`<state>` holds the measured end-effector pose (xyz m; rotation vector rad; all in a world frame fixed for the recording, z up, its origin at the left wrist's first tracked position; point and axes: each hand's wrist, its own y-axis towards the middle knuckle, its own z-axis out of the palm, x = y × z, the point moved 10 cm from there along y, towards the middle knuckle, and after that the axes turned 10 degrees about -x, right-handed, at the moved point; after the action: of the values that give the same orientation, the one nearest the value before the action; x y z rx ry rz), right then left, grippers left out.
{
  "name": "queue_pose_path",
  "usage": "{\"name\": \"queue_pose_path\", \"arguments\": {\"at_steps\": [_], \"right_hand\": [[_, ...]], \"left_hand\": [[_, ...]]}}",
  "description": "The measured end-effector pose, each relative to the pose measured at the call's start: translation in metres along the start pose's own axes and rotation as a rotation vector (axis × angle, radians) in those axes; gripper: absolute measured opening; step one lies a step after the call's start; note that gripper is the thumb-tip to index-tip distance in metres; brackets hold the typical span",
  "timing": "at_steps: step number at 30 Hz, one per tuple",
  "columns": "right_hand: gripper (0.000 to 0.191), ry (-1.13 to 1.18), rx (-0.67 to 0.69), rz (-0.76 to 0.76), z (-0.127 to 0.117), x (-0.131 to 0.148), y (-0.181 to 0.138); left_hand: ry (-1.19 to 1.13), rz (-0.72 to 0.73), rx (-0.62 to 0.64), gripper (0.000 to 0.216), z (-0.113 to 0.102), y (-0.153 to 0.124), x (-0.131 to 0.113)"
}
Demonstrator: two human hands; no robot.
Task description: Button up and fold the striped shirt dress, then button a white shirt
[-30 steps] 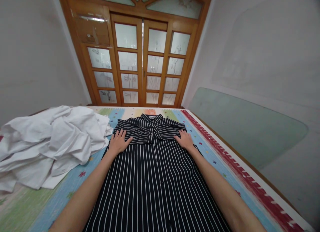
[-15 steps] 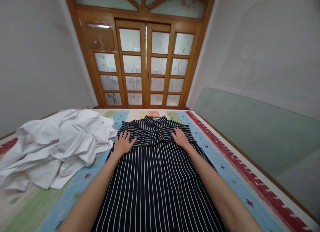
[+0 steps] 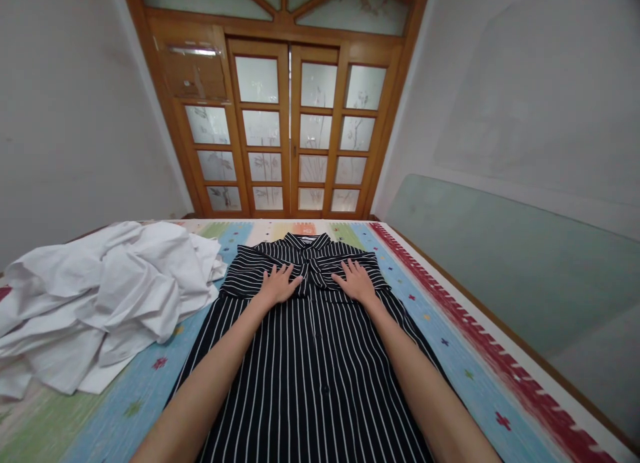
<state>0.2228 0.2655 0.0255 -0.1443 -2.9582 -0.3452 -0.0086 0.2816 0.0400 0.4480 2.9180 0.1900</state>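
Observation:
A black shirt with white stripes (image 3: pixel 295 370) lies spread front side up, its collar (image 3: pixel 307 241) at the far end. Both sleeves are folded inward across the chest and meet near the middle. My left hand (image 3: pixel 279 284) rests flat on the left-side sleeve, fingers spread. On the right-side sleeve lies my right hand (image 3: pixel 354 280), also flat with its fingers apart. Neither hand grips the cloth. The shirt's bottom hem is out of view.
A crumpled white cloth (image 3: pixel 120 296) is heaped to the left of the shirt. Underneath is a colourful patterned sheet (image 3: pixel 440 316). A pale green panel (image 3: pixel 510 256) runs along the right wall. Wooden glazed doors (image 3: pixel 290 130) stand beyond the far edge.
My left hand has slid right and inward along the folded sleeve, from the shirt's left edge towards its middle. My right hand has shifted slightly, still flat on the other sleeve.

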Motion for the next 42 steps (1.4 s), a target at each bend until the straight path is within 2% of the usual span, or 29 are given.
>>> {"name": "queue_pose_path", "arguments": {"at_steps": [2, 6, 9, 15, 18, 24, 30, 34, 42], "right_hand": [[0.083, 0.004, 0.001, -0.001, -0.001, 0.001, -0.001], [0.089, 0.018, -0.022, -0.023, -0.003, 0.004, -0.002], [0.088, 0.034, -0.070, -0.073, -0.007, 0.009, -0.003], [0.074, 0.096, -0.198, -0.339, -0.024, 0.035, -0.011], [0.075, 0.153, -0.134, -0.411, -0.021, 0.043, -0.014], [0.085, 0.133, 0.004, -0.362, -0.004, 0.039, -0.009], [0.091, 0.063, 0.090, -0.253, 0.011, 0.039, -0.004], [0.091, 0.048, 0.057, -0.187, 0.012, 0.040, -0.004], [0.093, 0.063, 0.034, -0.200, 0.006, 0.043, -0.005]], "left_hand": [[0.010, -0.036, 0.048, 0.081, 0.012, 0.002, -0.007], [0.034, -0.066, -0.030, 0.083, 0.014, 0.007, -0.007], [0.024, -0.062, -0.035, 0.084, 0.015, 0.010, -0.005], [0.035, -0.086, -0.048, 0.083, 0.012, 0.016, -0.005], [0.028, -0.090, -0.040, 0.083, 0.012, 0.016, -0.006], [0.034, -0.105, -0.103, 0.081, 0.009, 0.012, -0.007], [0.036, -0.148, -0.076, 0.081, 0.008, 0.008, -0.010], [0.047, -0.141, -0.092, 0.080, 0.007, 0.009, -0.010], [0.051, -0.133, -0.104, 0.080, 0.015, 0.016, -0.006]]}}
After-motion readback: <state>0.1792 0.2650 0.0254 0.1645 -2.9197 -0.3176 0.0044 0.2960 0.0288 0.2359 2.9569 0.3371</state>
